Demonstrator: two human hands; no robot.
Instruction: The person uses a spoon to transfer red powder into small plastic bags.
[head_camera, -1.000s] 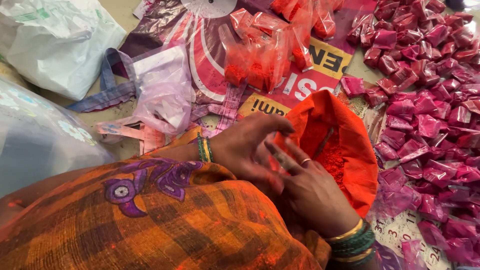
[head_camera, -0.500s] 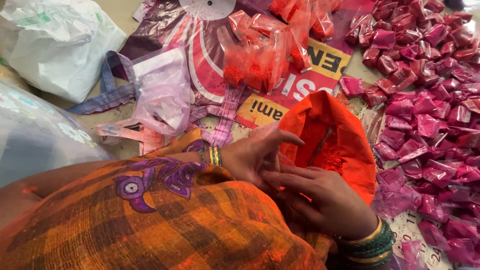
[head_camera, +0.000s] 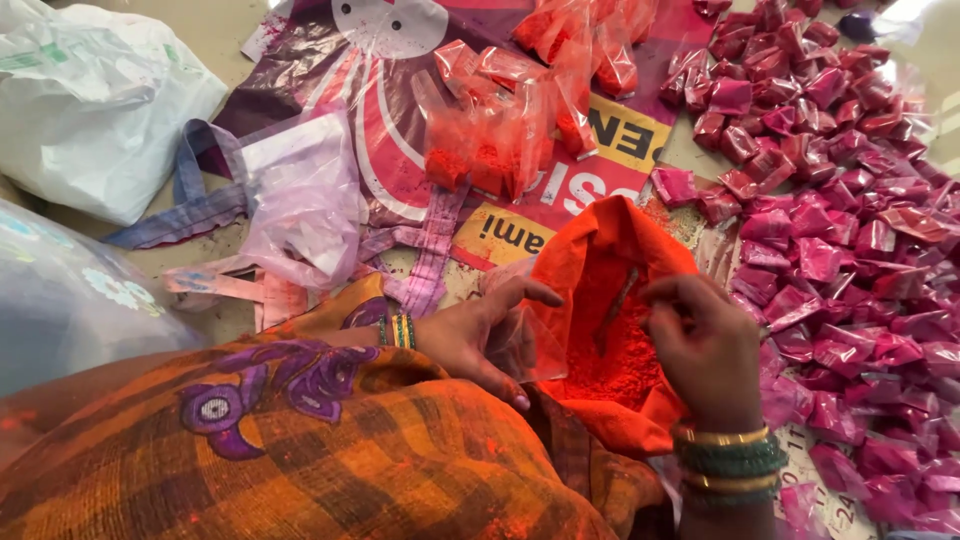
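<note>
A large open bag of orange powder lies in front of me. My left hand holds a small clear plastic pouch open at the bag's left edge. Over the bag's mouth, my right hand grips a thin spoon that dips into the powder. Both wrists wear bangles. Orange patterned cloth covers my lap below.
Several small pink powder packets are heaped on the right. Clear pouches of orange powder lie on a printed banner farther off. A white plastic bag and a pale purple bag sit at left.
My hands have separated. The left now holds a clear pouch open and the right has moved right, dipping a spoon into the orange powder.
</note>
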